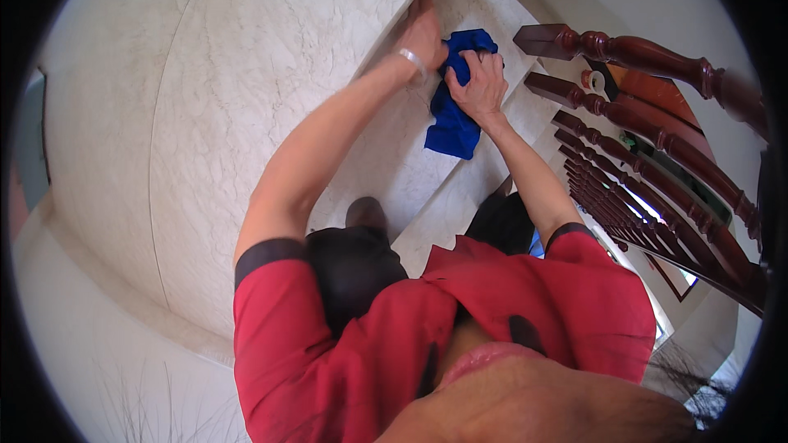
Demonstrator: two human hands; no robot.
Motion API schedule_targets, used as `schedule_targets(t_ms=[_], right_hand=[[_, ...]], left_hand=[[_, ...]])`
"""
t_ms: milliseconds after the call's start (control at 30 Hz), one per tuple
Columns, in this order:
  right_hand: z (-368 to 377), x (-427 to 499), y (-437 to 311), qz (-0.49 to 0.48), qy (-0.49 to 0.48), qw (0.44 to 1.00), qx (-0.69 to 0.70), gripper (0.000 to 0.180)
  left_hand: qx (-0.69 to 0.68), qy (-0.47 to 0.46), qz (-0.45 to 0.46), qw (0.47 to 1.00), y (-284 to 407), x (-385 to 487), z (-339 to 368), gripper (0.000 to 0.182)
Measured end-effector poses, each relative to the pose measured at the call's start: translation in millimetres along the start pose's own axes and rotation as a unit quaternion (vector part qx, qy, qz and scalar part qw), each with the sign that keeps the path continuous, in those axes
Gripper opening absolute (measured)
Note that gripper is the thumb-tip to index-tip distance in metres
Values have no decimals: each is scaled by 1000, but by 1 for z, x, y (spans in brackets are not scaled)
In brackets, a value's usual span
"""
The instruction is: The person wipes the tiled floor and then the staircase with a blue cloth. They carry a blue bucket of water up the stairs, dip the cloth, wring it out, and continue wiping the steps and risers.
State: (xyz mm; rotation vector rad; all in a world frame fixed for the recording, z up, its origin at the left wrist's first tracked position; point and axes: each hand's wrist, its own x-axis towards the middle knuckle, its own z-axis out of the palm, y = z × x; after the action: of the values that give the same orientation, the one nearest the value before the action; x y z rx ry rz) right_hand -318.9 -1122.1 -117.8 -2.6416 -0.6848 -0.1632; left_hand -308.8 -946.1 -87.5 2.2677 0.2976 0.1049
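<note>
A crumpled blue cloth [454, 126] lies across a marble stair tread [385, 151], its lower end near the tread's edge. On top of the cloth rests my right hand [480, 89], fingers bent and pressing into the fabric. Just left of it, my left hand [422, 37], with a pale band [411, 60] at the wrist, reaches into the corner where the tread meets the step above. Its thumb side is against the cloth's upper left edge; whether those fingers hold any fabric is hidden.
Dark red turned wooden balusters [640, 52] line the stair's right side, close to my right arm. A wide marble landing [246, 74] spreads to the left, above the tread. My shoe [367, 212] stands on the tread. A lower step [431, 212] drops away beside it.
</note>
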Motion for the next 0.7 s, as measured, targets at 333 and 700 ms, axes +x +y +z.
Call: schedule_targets(t_ms=[333, 700], right_hand=[[11, -7, 19, -6, 43, 999, 29, 30], [-4, 1, 20, 74, 40, 989, 124, 36]], left_hand=[[-57, 41, -4, 997, -38, 86, 72, 92], [148, -232, -135, 952, -14, -33, -6, 44]])
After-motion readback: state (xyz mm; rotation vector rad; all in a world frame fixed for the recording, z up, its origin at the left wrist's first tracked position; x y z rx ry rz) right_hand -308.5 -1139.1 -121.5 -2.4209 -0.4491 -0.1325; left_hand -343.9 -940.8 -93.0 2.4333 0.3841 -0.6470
